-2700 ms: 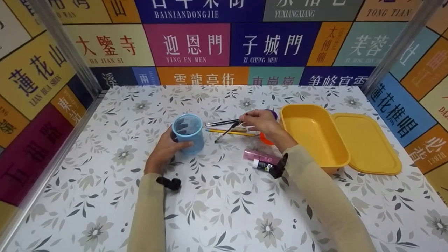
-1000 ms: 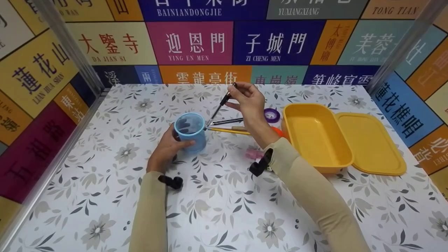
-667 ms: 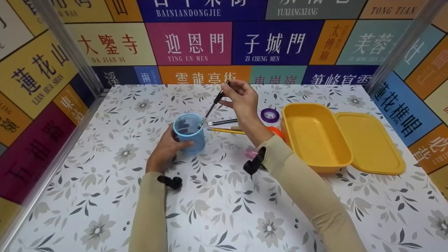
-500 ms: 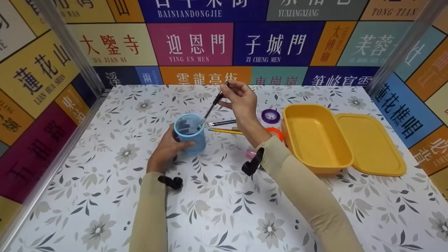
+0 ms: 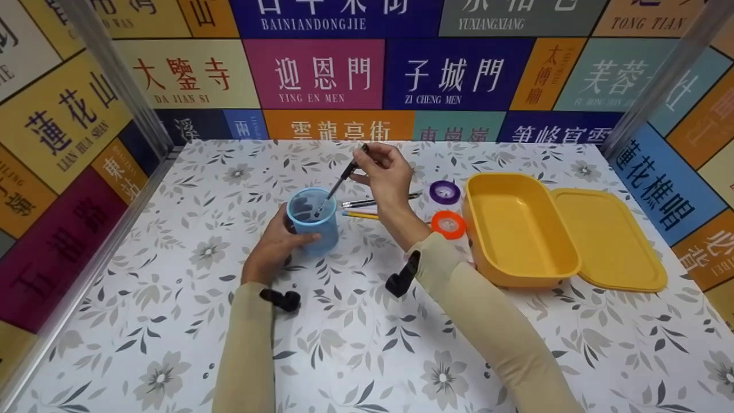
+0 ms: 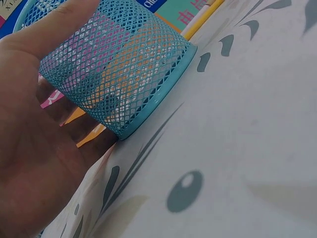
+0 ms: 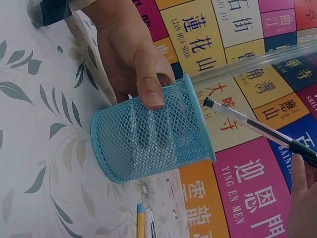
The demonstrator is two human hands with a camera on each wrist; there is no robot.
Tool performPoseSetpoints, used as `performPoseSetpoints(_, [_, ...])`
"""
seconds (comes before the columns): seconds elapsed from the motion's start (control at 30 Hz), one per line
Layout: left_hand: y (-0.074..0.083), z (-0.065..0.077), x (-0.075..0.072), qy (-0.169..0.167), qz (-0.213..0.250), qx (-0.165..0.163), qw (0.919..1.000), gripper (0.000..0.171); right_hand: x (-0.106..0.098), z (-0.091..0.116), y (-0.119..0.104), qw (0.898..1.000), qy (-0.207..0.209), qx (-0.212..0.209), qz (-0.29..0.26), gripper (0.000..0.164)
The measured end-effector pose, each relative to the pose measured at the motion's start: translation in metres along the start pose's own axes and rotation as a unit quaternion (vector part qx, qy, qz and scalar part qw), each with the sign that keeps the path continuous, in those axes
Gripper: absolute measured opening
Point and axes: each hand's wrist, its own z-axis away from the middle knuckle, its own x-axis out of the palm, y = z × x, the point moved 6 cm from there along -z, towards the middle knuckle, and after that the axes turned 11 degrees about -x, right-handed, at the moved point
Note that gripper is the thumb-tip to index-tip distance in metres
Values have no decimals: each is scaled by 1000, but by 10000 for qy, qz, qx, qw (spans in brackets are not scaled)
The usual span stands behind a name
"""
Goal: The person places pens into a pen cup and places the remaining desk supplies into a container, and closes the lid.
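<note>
My left hand (image 5: 274, 245) holds a light blue mesh pen holder (image 5: 321, 234), thumb on the near side and fingers around the far side. The holder stands upright on the table; its mesh wall (image 6: 133, 59) fills the upper left wrist view. My right hand (image 5: 391, 178) pinches a gel pen (image 5: 338, 186) with a clear barrel by its black grip. The pen slants down, its black end just above the holder's open mouth in the right wrist view. Right of the holder lie black-and-clear pens (image 5: 358, 203) and a yellow pencil (image 5: 362, 215), partly behind the right hand.
Purple tape (image 5: 445, 192) and orange tape (image 5: 448, 224) rolls lie right of the right hand. Beyond them stands a yellow box (image 5: 519, 229), its lid (image 5: 613, 238) flat beside it. The right forearm mostly covers a pink item. Sign-patterned walls enclose the table (image 5: 344, 344).
My right hand has lifted the pen from beside the other pens and carried it left over the holder's mouth. The orange tape has come into fuller view. My left hand keeps its hold.
</note>
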Motion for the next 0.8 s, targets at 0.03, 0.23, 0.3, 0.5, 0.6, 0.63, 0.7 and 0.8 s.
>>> performPoseSetpoints(0.03, [0,0,0,9,-1,-2,10000,109,1,1,1,10000,3,-7,-25,24])
performPoseSetpoints(0.23, [0,0,0,68,-106,-113,9999,110,2,9,10,10000,-10,-7,-32,23])
performPoseSetpoints(0.3, [0,0,0,46,-82,-100,9999,110,3,12,13,10000,-44,-22,-1,24])
performPoseSetpoints(0.5, [2,0,0,-30,-48,-98,9999,110,3,18,24,10000,-90,-7,-7,23])
performPoseSetpoints(0.6, [3,0,1,-48,13,-127,9999,108,3,20,29,9999,-124,8,-29,24])
performPoseSetpoints(0.63, [3,0,1,-66,51,-125,9999,108,4,21,31,9999,-147,12,-29,24])
performPoseSetpoints(0.7, [3,0,0,-95,114,-91,9998,107,5,23,34,9998,-185,32,-34,25])
performPoseSetpoints(0.8, [2,0,-1,-111,128,-21,9999,107,7,26,38,9997,-241,62,17,26])
